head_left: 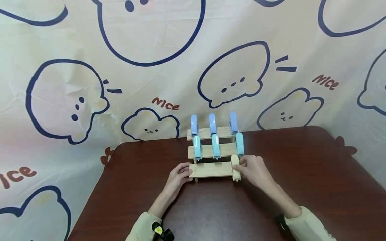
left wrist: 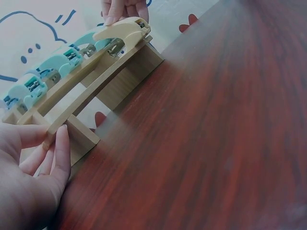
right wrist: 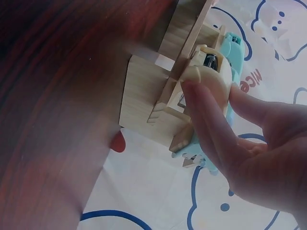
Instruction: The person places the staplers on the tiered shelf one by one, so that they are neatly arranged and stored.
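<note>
A three-step wooden stand [head_left: 211, 170] bears small staplers. My right hand [head_left: 255, 170] pinches a cream stapler [head_left: 235, 167] between thumb and fingers, at the right end of the lowest step. In the right wrist view, the fingers lie along the side of this cream stapler [right wrist: 211, 79]. With thumb and fingers, my left hand [head_left: 177, 177] grips the left end of that step; the left wrist view shows the fingertips [left wrist: 62, 132] at the board's edge. Three teal staplers [head_left: 215, 146] are on the middle step, three blue ones [head_left: 212, 124] on the top.
The stand is on a dark reddish-brown table [head_left: 144, 160], near its back edge. Behind and at the sides hangs a pale cloth [head_left: 169, 80] with blue-outlined cartoon figures. Table surface stretches to both sides of the stand and in front of it.
</note>
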### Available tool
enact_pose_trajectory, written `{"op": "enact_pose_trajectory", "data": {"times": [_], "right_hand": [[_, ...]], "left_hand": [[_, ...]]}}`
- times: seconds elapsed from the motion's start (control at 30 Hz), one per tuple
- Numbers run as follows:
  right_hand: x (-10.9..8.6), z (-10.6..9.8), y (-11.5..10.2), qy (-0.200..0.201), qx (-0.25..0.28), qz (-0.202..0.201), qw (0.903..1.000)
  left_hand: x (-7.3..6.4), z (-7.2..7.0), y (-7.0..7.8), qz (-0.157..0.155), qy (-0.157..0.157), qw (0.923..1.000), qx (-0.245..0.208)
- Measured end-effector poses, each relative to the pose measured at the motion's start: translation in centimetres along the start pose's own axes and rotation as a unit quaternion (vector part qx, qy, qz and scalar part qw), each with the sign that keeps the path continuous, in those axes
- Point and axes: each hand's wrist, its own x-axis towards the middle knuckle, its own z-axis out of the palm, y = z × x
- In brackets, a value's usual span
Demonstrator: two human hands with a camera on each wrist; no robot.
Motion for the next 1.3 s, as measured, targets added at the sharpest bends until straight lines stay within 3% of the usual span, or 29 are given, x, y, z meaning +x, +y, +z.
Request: {"op": "enact_pose_trajectory", "data": {"times": [0.3,0.6,0.87,1.03,1.13,1.3], "right_hand": [[0.5,0.5,0.1,0.031,0.007,-0.018,0.9993],[0.4,1.2,0.0,0.034,0.078,-0.008,0.9964],[0.8,1.4,0.0,0.028,0.065,-0.011,0.9974],[0.9,0.6,0.3,0.019,0.042,-0.016,0.9988],[0.7,-0.2,0.5,0.028,0.053,-0.027,0.9978],[0.8,-2.4,0.9,0.066,0.069,-0.048,0.9943]], "left_hand": [[0.2,-0.5,-0.3,0.000,-0.002,1.0000,0.002],[0.1,-0.9,-0.3,0.003,-0.005,1.0000,0.003],[0.1,-1.1,-0.1,0.007,-0.006,0.9999,0.007],[0.1,-0.8,-0.3,-0.003,-0.005,1.0000,0.003],[0.2,-0.8,-0.2,-0.004,-0.009,0.9999,0.011],[0.1,-1.4,0.9,0.015,-0.001,0.9971,0.074]]}}
